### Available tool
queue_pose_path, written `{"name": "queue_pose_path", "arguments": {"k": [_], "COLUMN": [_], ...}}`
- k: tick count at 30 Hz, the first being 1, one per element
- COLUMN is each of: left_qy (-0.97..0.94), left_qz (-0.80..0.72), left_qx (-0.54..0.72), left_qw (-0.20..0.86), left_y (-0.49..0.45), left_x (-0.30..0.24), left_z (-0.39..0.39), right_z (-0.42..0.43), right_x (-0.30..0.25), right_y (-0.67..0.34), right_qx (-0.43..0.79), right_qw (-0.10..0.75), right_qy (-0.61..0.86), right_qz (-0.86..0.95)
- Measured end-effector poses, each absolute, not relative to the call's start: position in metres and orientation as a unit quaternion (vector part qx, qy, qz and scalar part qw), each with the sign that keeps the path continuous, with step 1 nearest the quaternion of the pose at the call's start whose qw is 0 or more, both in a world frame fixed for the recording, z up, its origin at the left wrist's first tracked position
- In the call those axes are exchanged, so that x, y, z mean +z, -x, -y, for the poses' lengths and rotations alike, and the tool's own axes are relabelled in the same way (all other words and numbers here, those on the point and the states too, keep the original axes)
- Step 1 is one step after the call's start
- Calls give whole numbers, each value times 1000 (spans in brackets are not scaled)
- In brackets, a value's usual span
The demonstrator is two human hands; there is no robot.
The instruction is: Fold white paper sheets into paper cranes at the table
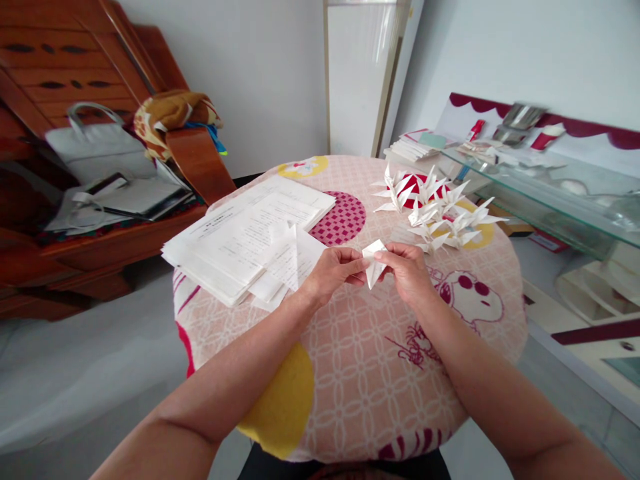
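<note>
- A small folded white paper is being held up over the middle of the table, pinched by both hands: its left side is gripped by the left hand, its upper right by the right hand, thumbs on top, narrow point facing down.
- The round table is covered by a pink patterned tablecloth; its curved near edge is crossed by both forearms, and the most elbow room is given by the stretch of cloth between them.
- The left part of the table is taken up by a thick paper stack, set close to the left edge, with loose folded sheets fanned over its near right corner, just beside the left wrist.
- Far right, a bunch of folded paper cranes is crowded together, a bit beyond the right hand and near the edge by the glass shelf.
- Print is carried by the stack and the loose sheets, but it's too small to be read. A cartoon dog face in dark glasses is drawn on the cloth in maroon.
- Containers: a shiny metal pot and a red-and-white cup are stood by the wall; what's inside can't be made out. Same for the pale handbag, propped on the wooden seat.
</note>
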State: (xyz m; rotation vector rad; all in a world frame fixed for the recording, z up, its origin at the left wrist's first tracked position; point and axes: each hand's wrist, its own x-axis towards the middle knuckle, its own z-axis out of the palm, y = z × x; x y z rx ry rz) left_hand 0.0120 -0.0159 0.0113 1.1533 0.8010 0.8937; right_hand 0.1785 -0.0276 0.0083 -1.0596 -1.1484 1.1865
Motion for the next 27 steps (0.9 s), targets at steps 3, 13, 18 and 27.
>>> {"name": "queue_pose_path", "arguments": {"k": [3,13,18,27], "left_qy": [-516,-601,-561,-551], "left_qz": [-358,-407,-352,-358], "left_qx": [402,439,410,407], "left_qw": [666,530,626,634], "left_y": [-13,-21,-23,-26], "left_x": [10,9,7,5], "left_z": [16,19,20,19], "right_z": [29,32,30,28], "right_x": [8,7,6,6], "right_y": [-176,-169,-170,-169], "right_qx": [487,458,445,451], "right_qw": [565,587,607,624], "right_qy": [460,479,487,483], "right_qz": [481,465,444,418]}}
